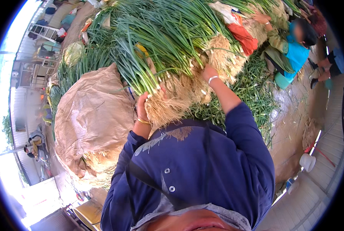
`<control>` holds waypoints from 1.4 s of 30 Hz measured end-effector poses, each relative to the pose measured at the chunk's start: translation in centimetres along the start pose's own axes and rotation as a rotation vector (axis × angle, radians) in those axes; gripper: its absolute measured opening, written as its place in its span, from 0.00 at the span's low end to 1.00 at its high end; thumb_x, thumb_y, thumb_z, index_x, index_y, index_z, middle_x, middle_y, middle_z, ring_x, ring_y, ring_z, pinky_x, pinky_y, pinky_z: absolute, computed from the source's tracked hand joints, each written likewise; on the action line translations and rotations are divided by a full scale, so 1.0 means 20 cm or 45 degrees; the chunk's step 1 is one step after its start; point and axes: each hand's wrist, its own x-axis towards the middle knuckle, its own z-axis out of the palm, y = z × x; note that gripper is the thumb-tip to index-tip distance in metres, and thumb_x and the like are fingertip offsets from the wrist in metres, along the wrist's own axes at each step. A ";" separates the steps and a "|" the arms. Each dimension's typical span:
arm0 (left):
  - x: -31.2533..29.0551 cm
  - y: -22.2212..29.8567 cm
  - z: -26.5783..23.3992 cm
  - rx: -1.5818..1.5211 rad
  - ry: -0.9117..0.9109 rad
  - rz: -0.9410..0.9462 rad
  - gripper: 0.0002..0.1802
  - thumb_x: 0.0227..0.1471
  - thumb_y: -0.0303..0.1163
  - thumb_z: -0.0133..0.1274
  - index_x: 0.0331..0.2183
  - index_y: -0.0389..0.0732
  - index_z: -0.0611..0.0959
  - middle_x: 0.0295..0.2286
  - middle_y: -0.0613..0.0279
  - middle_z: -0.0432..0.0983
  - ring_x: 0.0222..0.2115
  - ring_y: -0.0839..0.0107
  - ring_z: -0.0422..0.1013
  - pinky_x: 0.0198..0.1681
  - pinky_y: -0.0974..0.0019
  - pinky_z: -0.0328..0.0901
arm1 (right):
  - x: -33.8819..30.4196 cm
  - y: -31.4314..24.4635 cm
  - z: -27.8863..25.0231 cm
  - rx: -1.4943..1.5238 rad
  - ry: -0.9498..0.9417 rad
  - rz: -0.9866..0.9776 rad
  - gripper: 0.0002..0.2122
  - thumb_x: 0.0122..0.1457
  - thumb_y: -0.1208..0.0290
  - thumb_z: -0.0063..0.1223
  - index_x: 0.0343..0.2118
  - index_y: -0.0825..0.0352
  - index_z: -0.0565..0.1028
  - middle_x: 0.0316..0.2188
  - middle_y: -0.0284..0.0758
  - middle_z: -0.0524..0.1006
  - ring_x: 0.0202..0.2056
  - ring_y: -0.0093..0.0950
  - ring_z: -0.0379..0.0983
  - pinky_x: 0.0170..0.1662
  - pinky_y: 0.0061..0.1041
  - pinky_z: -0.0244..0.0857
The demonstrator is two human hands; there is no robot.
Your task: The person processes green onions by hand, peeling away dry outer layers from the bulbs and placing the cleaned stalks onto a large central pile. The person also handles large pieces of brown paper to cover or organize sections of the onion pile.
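Note:
A bunch of spring onions (141, 79) lies tilted in front of me, its long green leaves pointing up and away. My left hand (142, 108) is closed round its white stems, just above a thick mat of pale roots (166, 106). Part of those fingers is hidden behind the bunch. To the right, my right hand (209, 73) is closed at the root ends of more spring onions (191, 65); its fingertips are buried among the stems and roots. Another rooty clump (222, 57) rests just beyond that hand. Each wrist wears a bangle.
A big brown sack (95, 111) bulges at my left. Loose green leaves (249, 96) cover the ground on the right. An orange-red cloth (242, 38) lies on the heap. A person in a blue vest (297, 54) sits at the far right, a hand on the onions. White tubs (307, 162) stand lower right.

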 end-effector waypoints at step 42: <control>0.05 -0.19 -0.03 0.301 0.315 -0.194 0.12 0.48 0.33 0.51 0.36 0.39 0.76 0.31 0.62 0.73 0.32 0.70 0.71 0.36 0.66 0.68 | -0.50 -0.68 -0.26 0.020 -0.042 -0.555 0.10 0.55 0.64 0.44 0.30 0.66 0.72 0.23 0.44 0.75 0.28 0.39 0.73 0.34 0.37 0.66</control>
